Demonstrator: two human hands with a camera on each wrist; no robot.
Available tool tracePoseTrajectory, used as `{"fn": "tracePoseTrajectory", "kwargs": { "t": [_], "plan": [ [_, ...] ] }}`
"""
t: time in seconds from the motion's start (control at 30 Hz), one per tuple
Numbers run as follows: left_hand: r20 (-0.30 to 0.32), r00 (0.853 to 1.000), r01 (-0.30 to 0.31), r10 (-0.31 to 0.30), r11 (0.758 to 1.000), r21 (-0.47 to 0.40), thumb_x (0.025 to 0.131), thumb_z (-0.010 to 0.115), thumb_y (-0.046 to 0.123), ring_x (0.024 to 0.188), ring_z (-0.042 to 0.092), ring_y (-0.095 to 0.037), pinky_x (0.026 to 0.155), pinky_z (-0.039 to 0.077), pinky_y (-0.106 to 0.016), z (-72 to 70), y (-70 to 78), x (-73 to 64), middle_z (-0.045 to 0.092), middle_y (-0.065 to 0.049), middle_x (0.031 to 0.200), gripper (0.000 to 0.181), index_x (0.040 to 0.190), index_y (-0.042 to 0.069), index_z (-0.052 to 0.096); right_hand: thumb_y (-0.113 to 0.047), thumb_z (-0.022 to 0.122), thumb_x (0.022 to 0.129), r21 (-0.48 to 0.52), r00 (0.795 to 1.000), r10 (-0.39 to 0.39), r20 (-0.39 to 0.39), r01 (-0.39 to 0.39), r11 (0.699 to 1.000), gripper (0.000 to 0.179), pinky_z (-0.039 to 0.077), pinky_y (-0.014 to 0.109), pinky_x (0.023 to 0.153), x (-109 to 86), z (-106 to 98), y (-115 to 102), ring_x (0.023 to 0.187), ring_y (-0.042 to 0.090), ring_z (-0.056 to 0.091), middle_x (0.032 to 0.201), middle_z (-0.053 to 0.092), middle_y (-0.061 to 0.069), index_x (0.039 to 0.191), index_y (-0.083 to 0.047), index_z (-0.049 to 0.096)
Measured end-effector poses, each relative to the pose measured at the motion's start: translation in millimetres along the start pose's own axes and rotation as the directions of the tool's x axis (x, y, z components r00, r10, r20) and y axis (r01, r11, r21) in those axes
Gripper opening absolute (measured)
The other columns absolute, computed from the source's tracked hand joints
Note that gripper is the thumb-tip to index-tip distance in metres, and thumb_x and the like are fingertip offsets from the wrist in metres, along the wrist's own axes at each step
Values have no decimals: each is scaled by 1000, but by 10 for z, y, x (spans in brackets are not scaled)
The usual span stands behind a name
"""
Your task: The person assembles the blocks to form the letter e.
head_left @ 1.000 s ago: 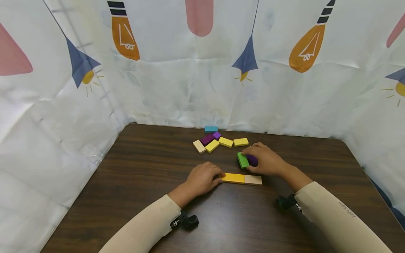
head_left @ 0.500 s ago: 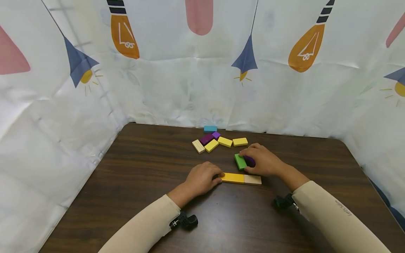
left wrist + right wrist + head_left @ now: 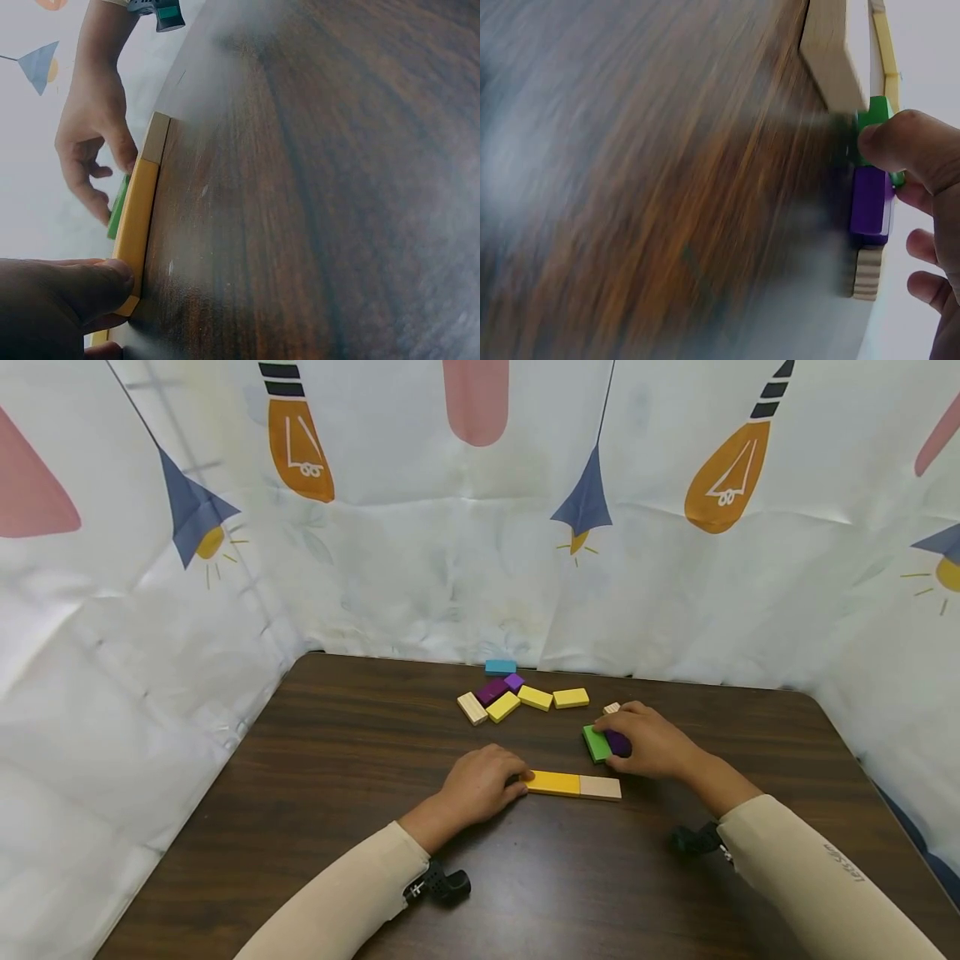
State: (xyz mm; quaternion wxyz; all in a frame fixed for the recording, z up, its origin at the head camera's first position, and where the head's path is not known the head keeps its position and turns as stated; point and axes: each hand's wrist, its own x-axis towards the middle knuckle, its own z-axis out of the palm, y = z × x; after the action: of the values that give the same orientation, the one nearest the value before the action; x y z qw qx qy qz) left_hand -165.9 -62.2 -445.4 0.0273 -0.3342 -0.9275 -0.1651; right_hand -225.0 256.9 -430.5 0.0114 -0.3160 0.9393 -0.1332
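The right hand [image 3: 648, 742] has slid a little toward 3 o'clock since half a second ago, and the green block [image 3: 597, 746] and the purple block [image 3: 618, 744] went with it. The left hand [image 3: 480, 785] has stayed in about the same spot. The right fingers are held narrow on the green block — the thumb is on its near end and a finger is on its far end. The purple block sits next to the green block, at its 3 o'clock side, partly under the hand. The left fingers are narrow too, pinching the 9 o'clock end of the orange block [image 3: 554, 783]. At the other end of the orange block, at 3 o'clock, a flat tan block [image 3: 600, 788] lies touching it, so they make one long row. The green block is at 12 o'clock from the tan block. A small striped block [image 3: 611, 708] peeks out just past the right hand, at about 1 o'clock from the green block. More blocks lie on the table [image 3: 337, 735] at 10 to 11 o'clock from the green block — three yellow blocks [image 3: 536, 697], a dark purple block [image 3: 492, 692], a little violet block [image 3: 513, 682] and a pale block [image 3: 472, 708]. A blue block [image 3: 500, 667] sits by the far edge.
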Motion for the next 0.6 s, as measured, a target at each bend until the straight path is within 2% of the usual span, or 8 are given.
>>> {"fn": "tracePoseTrajectory", "kwargs": {
  "t": [0.37,0.6],
  "plan": [
    [-1,1000,-1,1,1000,7,98,72,29,107,64,-16,90,54,-37,2,8,6,73,9,112,16,112,23,78,-25,85,82,-37,1000,16,4,-15,999,51,46,60,97,-169,-84,179,127,38,49,129,67,4,130,-15,69],
    [1,1000,4,-4,1000,13,98,73,29,108,64,-17,91,54,-37,6,0,4,73,9,112,16,112,23,78,-24,87,81,-12,997,-71,-34,70,997,49,41,58,96,-156,-48,104,122,34,53,127,69,3,126,-14,71]
  ]
}}
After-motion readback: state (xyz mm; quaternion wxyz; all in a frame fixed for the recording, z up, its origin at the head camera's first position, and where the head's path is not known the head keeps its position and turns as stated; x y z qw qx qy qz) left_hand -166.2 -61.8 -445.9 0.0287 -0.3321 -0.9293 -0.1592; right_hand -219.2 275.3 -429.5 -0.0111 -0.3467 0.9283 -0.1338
